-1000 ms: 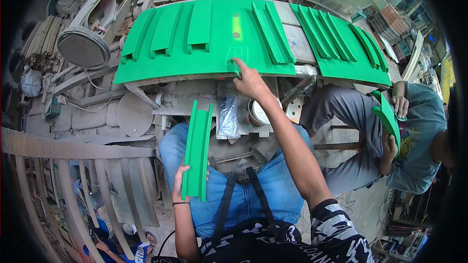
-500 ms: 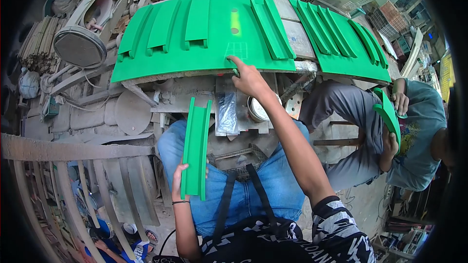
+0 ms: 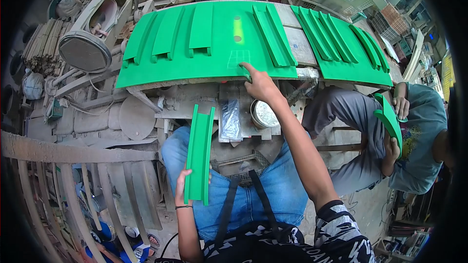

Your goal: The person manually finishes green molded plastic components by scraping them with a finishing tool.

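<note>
My left hand grips the lower end of a green channel-shaped piece, its raised side edges facing up, held above my left thigh. My right hand reaches to the front edge of a green sheet. Its index finger is stretched out near pale grid lines drawn on the sheet, and the other fingers are curled. A small greenish bit shows by the thumb; I cannot make out what it is. Several similar channel pieces lie on the sheet, some with the hollow side down. A yellow stripe with two round spots marks its middle.
On the right, a seated co-worker holds another curved green piece. A second green-topped surface carries more pieces. Below the bench stands an open can beside a plastic-wrapped packet. A wooden slatted rail runs along the left.
The view has shifted slightly, so the scene sits a little lower and farther right. My right index finger still points at the sheet, and my left hand keeps its hold.
</note>
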Demonstrator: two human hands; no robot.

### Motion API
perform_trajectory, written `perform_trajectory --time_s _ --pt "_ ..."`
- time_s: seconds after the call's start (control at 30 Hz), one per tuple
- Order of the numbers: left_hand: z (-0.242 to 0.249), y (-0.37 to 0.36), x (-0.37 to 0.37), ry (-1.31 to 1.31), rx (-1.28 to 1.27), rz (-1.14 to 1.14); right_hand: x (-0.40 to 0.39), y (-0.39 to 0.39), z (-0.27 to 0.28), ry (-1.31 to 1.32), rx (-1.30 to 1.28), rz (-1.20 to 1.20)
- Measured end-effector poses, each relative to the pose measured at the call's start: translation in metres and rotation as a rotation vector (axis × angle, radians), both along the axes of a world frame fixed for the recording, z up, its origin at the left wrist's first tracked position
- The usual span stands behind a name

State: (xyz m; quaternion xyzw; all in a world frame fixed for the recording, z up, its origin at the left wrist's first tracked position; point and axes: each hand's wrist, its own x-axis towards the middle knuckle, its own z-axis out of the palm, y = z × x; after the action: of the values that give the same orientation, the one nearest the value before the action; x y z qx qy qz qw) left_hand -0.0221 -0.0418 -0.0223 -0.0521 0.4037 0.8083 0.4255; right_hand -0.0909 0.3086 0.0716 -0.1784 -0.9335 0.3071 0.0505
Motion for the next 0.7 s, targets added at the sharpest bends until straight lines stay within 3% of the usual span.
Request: perform_trajectory --time_s 0.4,0.57,0.7 --pt "0.002 0.002 0.0 -0.026 0.005 0.002 -0.012 -0.015 0.002 -0.063 -0.021 0.044" --pt "0.005 0.003 -0.001 -0.008 -0.001 -0.014 -0.016 -0.002 0.002 0.121 0.001 0.044" --pt "0.001 0.002 -0.002 0.0 0.008 -0.017 -0.02 0.001 0.001 -0.05 0.046 -0.025"
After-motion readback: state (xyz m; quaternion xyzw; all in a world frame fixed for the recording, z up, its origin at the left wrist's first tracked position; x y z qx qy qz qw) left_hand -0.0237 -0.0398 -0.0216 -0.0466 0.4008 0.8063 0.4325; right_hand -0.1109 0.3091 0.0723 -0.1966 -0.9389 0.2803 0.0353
